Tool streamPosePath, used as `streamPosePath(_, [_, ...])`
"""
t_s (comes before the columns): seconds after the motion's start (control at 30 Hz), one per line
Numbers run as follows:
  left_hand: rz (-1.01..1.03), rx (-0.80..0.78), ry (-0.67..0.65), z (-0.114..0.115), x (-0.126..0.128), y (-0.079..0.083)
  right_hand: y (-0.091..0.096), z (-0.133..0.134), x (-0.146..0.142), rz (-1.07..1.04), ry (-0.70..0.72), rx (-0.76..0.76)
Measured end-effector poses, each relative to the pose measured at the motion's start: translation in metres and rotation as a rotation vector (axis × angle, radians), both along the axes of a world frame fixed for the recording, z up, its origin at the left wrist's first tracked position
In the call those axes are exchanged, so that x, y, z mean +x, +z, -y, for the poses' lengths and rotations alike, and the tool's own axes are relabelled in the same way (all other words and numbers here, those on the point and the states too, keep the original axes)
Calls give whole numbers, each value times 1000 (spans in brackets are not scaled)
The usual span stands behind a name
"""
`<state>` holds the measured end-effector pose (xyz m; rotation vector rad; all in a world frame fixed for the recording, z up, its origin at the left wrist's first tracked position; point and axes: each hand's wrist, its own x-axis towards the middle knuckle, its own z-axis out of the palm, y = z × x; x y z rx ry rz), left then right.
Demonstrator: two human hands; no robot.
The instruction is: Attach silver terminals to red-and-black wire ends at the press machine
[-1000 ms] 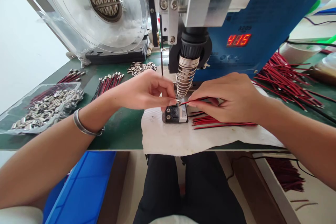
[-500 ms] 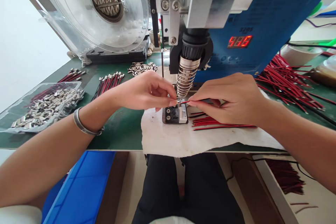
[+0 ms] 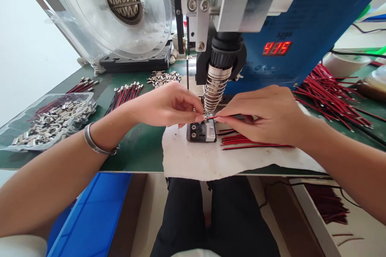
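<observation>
The red-and-black wire (image 3: 212, 117) in your work lies level just above the small black-and-white fixture (image 3: 210, 132), its left end at a tiny metal piece (image 3: 206, 117), right under the tip of the soldering iron; whether the tip touches it is too small to tell. Your right hand (image 3: 265, 114) pinches that wire between thumb and forefinger, the other fingers curled behind. Your left hand (image 3: 169, 104) comes in from the opposite side, thumb and forefinger drawn close together at the metal piece, though you can't tell from here whether they grip it. The iron's coiled spring guard (image 3: 216, 86) slants down between your two hands. Below your right hand, a row of loose red and black wires (image 3: 241, 140) lies on the pale cloth (image 3: 196, 162), which also runs beneath the fixture. Behind your left wrist, with its metal bracelet (image 3: 93, 142), sit a bundle of wires with metal ends (image 3: 128, 94), a heap of metal connectors (image 3: 164, 78) and, farther left, a clear plastic tray (image 3: 87, 97) full of more. Past your right hand, a big tangle of wires (image 3: 334, 98) spreads over the green bench (image 3: 135, 156), beside the blue machine (image 3: 304, 16) with its lit red display (image 3: 277, 48).
</observation>
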<state>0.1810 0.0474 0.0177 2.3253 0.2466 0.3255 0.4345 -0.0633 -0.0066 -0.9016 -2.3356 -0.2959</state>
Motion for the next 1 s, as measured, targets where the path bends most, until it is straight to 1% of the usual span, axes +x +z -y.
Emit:
streamPosePath(0.13, [-28,15,6,1,0,2,1,0,-1,4,5,-2])
streamPosePath(0.33, [-57,-41,3,4,1,4,0,1,-2,-14,17,-11])
streamPosePath(0.6, [-16,-63,-19,3,1,2,2,2,-3,-18,12,-75])
streamPosePath(0.83, [-50,-53,-6,3,1,3,1,2,-4,-20,18,-56])
streamPosePath(1.0, [-33,-45,-20,-1,-1,1,1,3,-3,-20,25,-44])
